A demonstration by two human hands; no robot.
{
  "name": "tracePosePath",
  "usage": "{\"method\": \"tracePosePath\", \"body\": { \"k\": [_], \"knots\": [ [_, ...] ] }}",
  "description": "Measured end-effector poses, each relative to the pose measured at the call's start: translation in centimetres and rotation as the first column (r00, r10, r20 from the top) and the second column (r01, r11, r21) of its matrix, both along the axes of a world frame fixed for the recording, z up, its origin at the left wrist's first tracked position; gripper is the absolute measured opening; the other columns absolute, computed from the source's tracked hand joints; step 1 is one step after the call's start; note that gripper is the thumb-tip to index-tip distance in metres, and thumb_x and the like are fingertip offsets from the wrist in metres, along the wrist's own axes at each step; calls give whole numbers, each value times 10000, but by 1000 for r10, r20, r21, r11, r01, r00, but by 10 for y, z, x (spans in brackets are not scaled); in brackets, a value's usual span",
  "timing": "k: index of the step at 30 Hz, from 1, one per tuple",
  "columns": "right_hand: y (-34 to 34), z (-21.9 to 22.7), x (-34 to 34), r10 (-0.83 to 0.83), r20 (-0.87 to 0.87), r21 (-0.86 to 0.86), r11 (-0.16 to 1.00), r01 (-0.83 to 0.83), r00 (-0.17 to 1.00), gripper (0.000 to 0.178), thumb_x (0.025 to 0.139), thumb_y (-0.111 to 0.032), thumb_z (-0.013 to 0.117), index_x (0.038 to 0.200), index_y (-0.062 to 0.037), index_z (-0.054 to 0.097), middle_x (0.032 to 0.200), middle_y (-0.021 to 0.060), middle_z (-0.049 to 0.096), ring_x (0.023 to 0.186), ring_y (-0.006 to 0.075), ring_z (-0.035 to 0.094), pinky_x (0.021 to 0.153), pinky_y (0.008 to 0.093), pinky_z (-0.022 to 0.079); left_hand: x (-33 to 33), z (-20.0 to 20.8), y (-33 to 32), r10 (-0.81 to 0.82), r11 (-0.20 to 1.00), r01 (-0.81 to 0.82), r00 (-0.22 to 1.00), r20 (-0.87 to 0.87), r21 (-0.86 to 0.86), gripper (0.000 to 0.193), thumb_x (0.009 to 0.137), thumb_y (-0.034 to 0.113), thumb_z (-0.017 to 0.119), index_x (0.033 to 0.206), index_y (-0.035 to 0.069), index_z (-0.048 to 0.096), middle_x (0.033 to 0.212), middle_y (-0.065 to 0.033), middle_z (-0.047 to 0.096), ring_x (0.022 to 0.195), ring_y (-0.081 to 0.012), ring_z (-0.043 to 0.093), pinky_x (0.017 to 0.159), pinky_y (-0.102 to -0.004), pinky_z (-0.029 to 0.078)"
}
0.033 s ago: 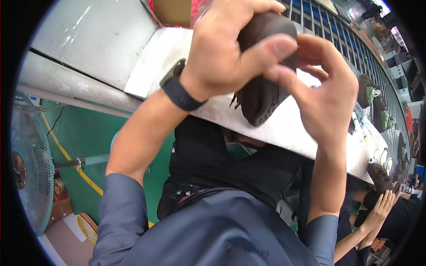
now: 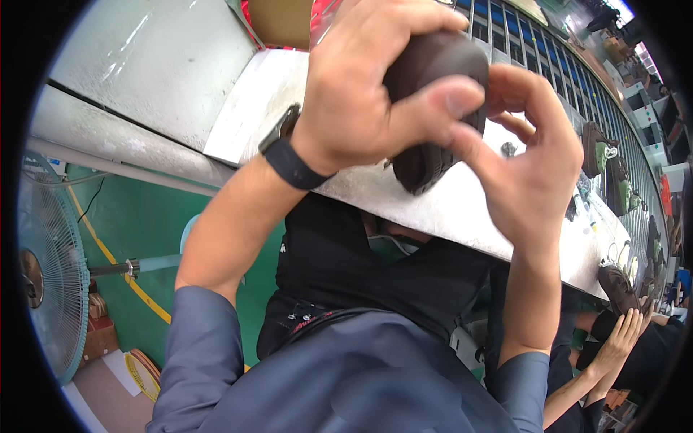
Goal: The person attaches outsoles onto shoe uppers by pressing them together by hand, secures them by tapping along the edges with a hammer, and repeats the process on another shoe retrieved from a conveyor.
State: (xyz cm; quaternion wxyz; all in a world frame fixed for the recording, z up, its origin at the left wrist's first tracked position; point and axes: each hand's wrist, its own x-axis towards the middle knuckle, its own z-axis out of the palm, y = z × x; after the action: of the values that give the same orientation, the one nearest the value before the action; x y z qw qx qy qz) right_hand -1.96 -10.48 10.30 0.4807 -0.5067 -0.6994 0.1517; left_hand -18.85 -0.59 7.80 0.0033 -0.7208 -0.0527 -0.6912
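A dark brown shoe hangs on end over the pale worktable, its lower end a little above the surface. My left hand is closed around its left side, thumb laid across the shoe. At the shoe's right edge, my right hand has its thumb and curled fingers pressed on the rim. The right fingertips are partly hidden behind the shoe and blurred. A dark watch is on my left wrist.
Beyond the table runs a metal roller conveyor. Brown and green shoes stand to the right. A co-worker's hands touch another shoe at lower right. A large fan stands at left, and an open cardboard box sits at the back.
The shoe has tilted, and its lower end has drawn up slightly and shows less. Both hands stay on it, with the thumbs a little lower.
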Motion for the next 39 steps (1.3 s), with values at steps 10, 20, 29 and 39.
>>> {"method": "tracePosePath", "body": {
  "k": [10, 20, 29, 39],
  "knots": [
    [-13, -8, 3, 313, -275, 131, 949, -287, 909, 350, 879, -60, 830, 1147, 30, 623, 1114, 106, 624, 1054, 185, 594, 974, 346, 485, -43, 9, -46, 127, 988, -151, 875, -467, -14, 580, 1026, 483, 602, 1331, -10, 594, 1335, -237, 655, 1286, -427, 564, 1114, -517, 430],
    [-14, -16, -8, 398, -214, 214, 910, -355, 892, 268, 869, -19, 812, 1064, 21, 633, 1032, 121, 618, 962, 187, 568, 900, 327, 453, -61, 13, -73, -27, 964, -105, 875, -484, -243, 414, 922, 208, 701, 1263, -16, 632, 1247, -206, 694, 1176, -336, 596, 1097, -493, 431],
    [-19, -29, -23, 368, -222, 207, 923, -325, 903, 271, 827, 48, 816, 1048, 17, 662, 1033, 131, 627, 966, 196, 599, 882, 316, 488, -68, 3, -93, 53, 922, -214, 897, -439, -324, 343, 874, 182, 701, 1174, 31, 633, 1142, -142, 718, 1099, -306, 594, 1052, -509, 453],
    [-31, -22, -53, 363, -77, 175, 922, -346, 928, 272, 695, 22, 874, 914, -9, 715, 922, 130, 665, 794, 249, 649, 739, 344, 535, -92, -31, -119, 116, 891, -263, 920, -374, -371, 325, 904, 197, 761, 1174, 85, 618, 1181, -116, 745, 1107, -300, 577, 1070, -528, 447]
  ]
}}
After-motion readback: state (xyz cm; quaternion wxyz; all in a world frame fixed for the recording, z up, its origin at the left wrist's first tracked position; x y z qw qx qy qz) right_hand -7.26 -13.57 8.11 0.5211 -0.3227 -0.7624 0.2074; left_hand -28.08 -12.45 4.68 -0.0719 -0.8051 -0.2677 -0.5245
